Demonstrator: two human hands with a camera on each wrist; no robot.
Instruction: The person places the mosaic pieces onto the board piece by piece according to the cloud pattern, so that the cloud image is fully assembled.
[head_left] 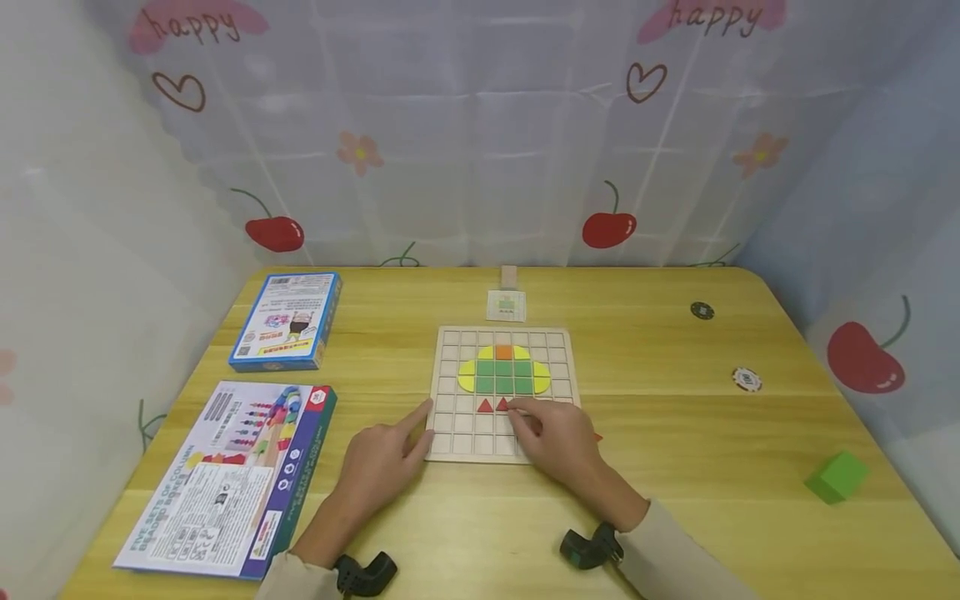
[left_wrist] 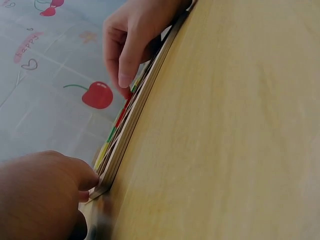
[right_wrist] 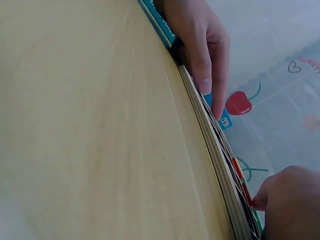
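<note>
A square wooden grid board [head_left: 457, 446] lies on the table. Green square tiles [head_left: 504, 376] fill its middle, with yellow rounded tiles [head_left: 466, 376] around them and an orange square tile [head_left: 503, 352] at the top. Below sit a red triangle tile [head_left: 486, 406] and, just right of it, a second red triangle [head_left: 502, 404]. My right hand [head_left: 558, 437] pinches that second triangle between thumb and index finger at the board's surface. With thumb and index finger extended, my left hand [head_left: 382, 458] touches the board's left edge. Another red piece [head_left: 598, 437] shows partly beside my right hand.
A small pattern card [head_left: 506, 306] lies beyond the board against a wooden block [head_left: 509, 276]. Two boxes, one blue [head_left: 288, 321] and one larger [head_left: 225, 479], lie at left. A black chip [head_left: 702, 311], a white chip [head_left: 747, 379] and a green block [head_left: 837, 477] are at right.
</note>
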